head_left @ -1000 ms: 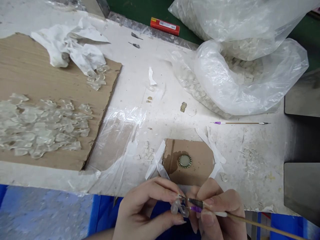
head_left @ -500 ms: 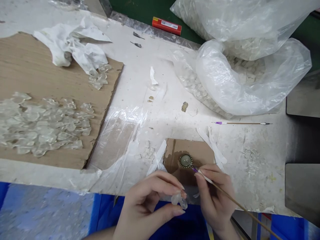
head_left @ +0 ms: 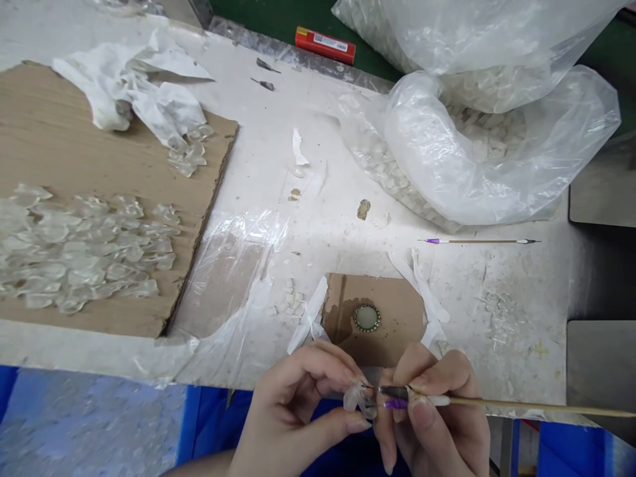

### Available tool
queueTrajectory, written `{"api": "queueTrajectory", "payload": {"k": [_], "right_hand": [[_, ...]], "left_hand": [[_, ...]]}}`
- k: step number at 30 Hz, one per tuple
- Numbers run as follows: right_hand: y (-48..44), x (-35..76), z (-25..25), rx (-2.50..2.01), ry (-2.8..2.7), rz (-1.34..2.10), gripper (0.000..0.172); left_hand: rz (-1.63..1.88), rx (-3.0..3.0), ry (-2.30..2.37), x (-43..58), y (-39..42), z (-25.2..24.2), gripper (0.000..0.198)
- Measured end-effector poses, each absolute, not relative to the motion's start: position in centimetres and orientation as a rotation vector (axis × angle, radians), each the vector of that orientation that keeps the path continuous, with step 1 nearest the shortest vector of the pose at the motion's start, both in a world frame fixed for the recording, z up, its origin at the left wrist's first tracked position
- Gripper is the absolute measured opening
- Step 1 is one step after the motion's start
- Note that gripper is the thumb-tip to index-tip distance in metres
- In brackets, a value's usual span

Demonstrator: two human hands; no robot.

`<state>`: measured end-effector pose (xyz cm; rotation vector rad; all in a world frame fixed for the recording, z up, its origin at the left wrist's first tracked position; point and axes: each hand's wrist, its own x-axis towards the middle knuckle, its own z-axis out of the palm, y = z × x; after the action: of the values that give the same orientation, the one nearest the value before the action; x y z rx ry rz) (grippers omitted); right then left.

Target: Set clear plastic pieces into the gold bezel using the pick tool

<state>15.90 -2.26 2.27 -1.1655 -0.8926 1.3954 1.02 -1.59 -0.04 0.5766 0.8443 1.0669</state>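
My left hand (head_left: 288, 404) pinches a small clear plastic piece (head_left: 354, 399) between thumb and fingers, at the table's near edge. My right hand (head_left: 442, 411) is closed around a thin wooden stick (head_left: 517, 403) with a white wrap. Two needle tips, one dark (head_left: 393, 391) and one purple (head_left: 396, 403), point left from that grip. The dark tip's thin needle reaches the clear piece; whether it enters it I cannot tell. Just beyond my hands, a round metal cap (head_left: 368, 318) with a beaded rim and pale, smooth contents rests on a small cardboard piece (head_left: 397, 295).
Many clear pieces (head_left: 89, 255) lie on a large cardboard sheet (head_left: 124, 318) at left, near crumpled white cloth (head_left: 144, 86). Filled plastic bags (head_left: 457, 172) stand at back right. Another needle-tipped stick (head_left: 481, 242) lies before them. A red box (head_left: 325, 46) sits at the back.
My right hand has drawn the stick back from the round cap toward my left hand and turned it. Its needle tips now meet the clear piece, which my left hand still holds.
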Motion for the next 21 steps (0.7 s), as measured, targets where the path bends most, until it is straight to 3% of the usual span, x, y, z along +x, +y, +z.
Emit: {"api": "queueTrajectory", "payload": {"k": [7,16,21], "right_hand": [[-2.5,15.8,2.4,-1.124,-0.875,1.397,0.004],[-1.2,16.5,1.8,-1.087,-0.867,1.268,0.011],[-1.0,17.0,1.2,-1.071,-1.044,1.127,0.023]], "left_hand": [[1.091,0.543,0.848,0.9,-1.6,0.2,0.038],[1.125,0.498,0.810,1.2,-1.8,0.1,0.041],[1.093,0.643,0.775,0.9,-1.2,0.2,0.043]]}}
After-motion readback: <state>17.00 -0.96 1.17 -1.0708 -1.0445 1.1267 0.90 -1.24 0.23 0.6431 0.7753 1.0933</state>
